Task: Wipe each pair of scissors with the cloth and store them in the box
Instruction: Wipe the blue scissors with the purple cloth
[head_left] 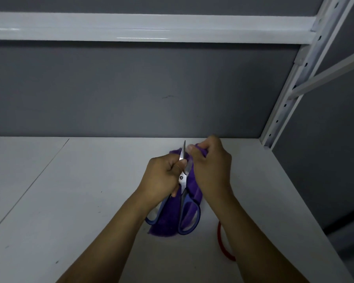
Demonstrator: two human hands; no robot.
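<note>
**Blue-handled pair mid-wipe, box nowhere in view**

The scissors point(182, 179) are held just above the white shelf point(70, 201), near the middle of the view. Their blades point to 12 o'clock and the blue handle loops hang at 6 o'clock. The blades look nearly together.

The left hand point(161, 177) sits at 9 o'clock of the pivot. Its fingers are curled round the scissors at the base of the blades and grip them. The right hand point(211, 170), at 3 o'clock, has its fingers bunched on the purple cloth point(168, 223) and pinches a fold of it against the upper blade. The rest of the cloth trails behind the scissors toward 6 o'clock, showing through and beside the handle loops.

At 5 o'clock of the handles, a red loop point(223, 246) lies on the shelf, partly hidden under the right forearm. It may be the handle of a second pair, but I cannot tell.

My reading is that the wipe of this pair is under way and centred on the blades. How much of the metal is already clean cannot be judged in the dim light. Storing is not yet done for this pair, and no box shows anywhere, so pairs already put away cannot be counted. What is left is to finish this wipe, put the pair in the box, and then see to the red item if it is scissors.
</note>
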